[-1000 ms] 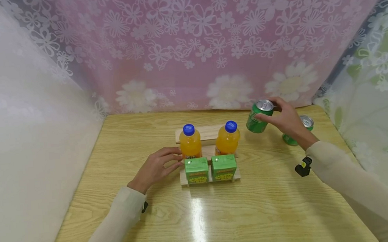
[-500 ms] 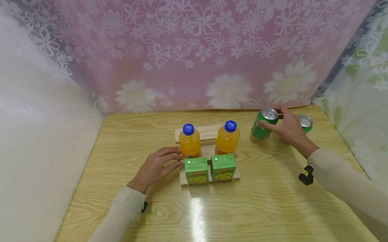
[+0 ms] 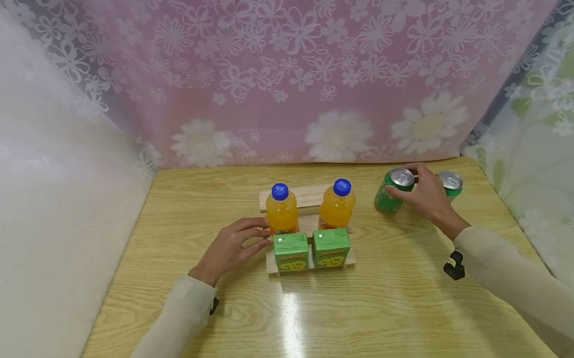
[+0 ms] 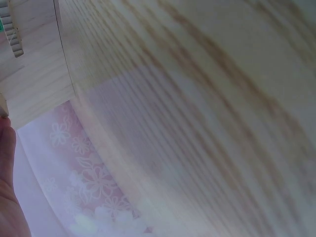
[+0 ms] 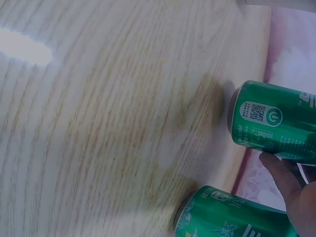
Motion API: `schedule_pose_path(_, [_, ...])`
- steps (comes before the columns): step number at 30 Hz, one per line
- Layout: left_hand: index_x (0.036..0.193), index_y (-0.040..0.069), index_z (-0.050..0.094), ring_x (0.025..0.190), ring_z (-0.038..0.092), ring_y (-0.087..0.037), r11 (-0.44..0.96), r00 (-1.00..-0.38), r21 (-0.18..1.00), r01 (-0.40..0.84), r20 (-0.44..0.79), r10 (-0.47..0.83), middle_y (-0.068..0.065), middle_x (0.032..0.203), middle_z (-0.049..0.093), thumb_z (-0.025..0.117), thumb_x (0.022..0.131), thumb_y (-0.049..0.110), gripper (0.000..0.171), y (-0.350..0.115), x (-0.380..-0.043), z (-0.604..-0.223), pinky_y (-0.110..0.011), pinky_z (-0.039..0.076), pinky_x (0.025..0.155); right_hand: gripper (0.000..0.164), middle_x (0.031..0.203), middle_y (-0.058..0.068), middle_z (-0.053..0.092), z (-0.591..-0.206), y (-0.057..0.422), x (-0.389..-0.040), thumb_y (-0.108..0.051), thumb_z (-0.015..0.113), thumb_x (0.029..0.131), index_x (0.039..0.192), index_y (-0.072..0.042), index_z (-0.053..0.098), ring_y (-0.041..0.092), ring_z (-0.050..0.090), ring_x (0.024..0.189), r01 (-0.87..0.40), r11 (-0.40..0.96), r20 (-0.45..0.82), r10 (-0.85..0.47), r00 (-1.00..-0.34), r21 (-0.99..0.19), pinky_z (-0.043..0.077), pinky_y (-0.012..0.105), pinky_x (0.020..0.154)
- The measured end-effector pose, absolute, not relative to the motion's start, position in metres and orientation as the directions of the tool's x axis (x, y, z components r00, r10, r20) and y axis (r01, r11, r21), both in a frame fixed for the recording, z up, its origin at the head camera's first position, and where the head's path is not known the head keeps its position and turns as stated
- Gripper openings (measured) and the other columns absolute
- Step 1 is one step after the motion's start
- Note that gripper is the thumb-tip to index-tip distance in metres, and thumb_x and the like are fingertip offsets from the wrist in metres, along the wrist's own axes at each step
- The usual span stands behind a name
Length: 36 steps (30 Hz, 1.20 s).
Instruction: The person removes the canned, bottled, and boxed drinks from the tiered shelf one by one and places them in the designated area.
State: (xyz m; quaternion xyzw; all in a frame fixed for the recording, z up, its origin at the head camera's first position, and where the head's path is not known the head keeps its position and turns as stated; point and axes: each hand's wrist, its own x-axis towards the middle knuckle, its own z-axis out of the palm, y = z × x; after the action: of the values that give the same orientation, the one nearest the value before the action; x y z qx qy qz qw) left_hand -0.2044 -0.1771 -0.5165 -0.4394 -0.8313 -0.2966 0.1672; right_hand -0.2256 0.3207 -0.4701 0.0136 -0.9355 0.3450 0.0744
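Note:
My right hand [image 3: 427,195] grips a green drink can [image 3: 389,198] near the table's back right; the right wrist view shows thumb and fingers about that can [image 5: 274,121]. Whether its base touches the table, I cannot tell. A second green can [image 3: 452,184] stands just right of the hand, partly hidden behind it. My left hand [image 3: 233,244] lies beside the wooden rack [image 3: 301,197], its fairly straight fingertips at the rack's left side near an orange drink bottle [image 3: 282,213]. In the left wrist view, a digit [image 4: 7,153] meets a wooden edge.
On the rack stand another orange bottle [image 3: 337,207] with a blue cap and, in front, two green juice boxes [image 3: 291,253] [image 3: 331,248]. Flowered pink cloth [image 3: 260,91] hangs along the back edge of the wood-grain table [image 3: 328,322]. Pale cloth walls flank both sides.
The right hand has lowered its can toward the table, moving it slightly right and nearer to me, close to the other can. The left hand and the rack have stayed in place.

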Motion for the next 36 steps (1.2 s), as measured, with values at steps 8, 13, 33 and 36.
schedule_pose_path(8, [0.111, 0.009, 0.085, 0.121, 0.075, -0.024, 0.430, -0.546, 0.338, 0.837, 0.547, 0.634, -0.007, 0.127, 0.078, 0.093, 0.087, 0.012, 0.026, -0.1770, -0.2051, -0.5157, -0.040, 0.064, 0.105, 0.076, 0.146, 0.033, 0.056, -0.4727, 0.3209, -0.2259, -0.045, 0.080, 0.100, 0.150, 0.003, 0.049, 0.050, 0.058, 0.126, -0.069, 0.771, 0.147, 0.032, -0.989, -0.633, 0.051, 0.071, 0.101])
schedule_pose_path(13, [0.109, 0.009, 0.085, 0.120, 0.075, -0.025, 0.424, -0.536, 0.329, 0.844, 0.557, 0.635, -0.007, 0.126, 0.078, 0.093, 0.087, 0.013, 0.024, -0.1767, -0.2061, -0.5161, -0.041, 0.065, 0.104, 0.075, 0.146, 0.034, 0.055, -0.4740, 0.3208, -0.2256, -0.042, 0.080, 0.101, 0.150, 0.004, 0.048, 0.051, 0.057, 0.127, -0.075, 0.782, 0.157, 0.029, -0.987, -0.619, 0.050, 0.072, 0.103])
schedule_pose_path(33, [0.110, 0.009, 0.085, 0.122, 0.075, -0.024, 0.438, -0.556, 0.343, 0.831, 0.538, 0.633, -0.007, 0.128, 0.078, 0.092, 0.088, 0.014, 0.023, -0.1779, -0.2050, -0.5170, -0.039, 0.063, 0.106, 0.077, 0.149, 0.034, 0.053, -0.4778, 0.3220, -0.2239, -0.042, 0.079, 0.101, 0.153, 0.004, 0.046, 0.052, 0.055, 0.132, -0.066, 0.780, 0.151, 0.037, -0.988, -0.622, 0.048, 0.073, 0.105])
schedule_pose_path(36, [0.111, 0.010, 0.085, 0.123, 0.074, -0.023, 0.448, -0.562, 0.340, 0.827, 0.530, 0.635, -0.006, 0.129, 0.077, 0.092, 0.089, 0.014, 0.024, -0.1781, -0.2054, -0.5179, -0.039, 0.063, 0.107, 0.077, 0.148, 0.032, 0.054, -0.4798, 0.3215, -0.2235, -0.042, 0.079, 0.101, 0.153, 0.003, 0.047, 0.051, 0.055, 0.131, -0.066, 0.777, 0.158, 0.044, -0.986, -0.627, 0.048, 0.073, 0.105])
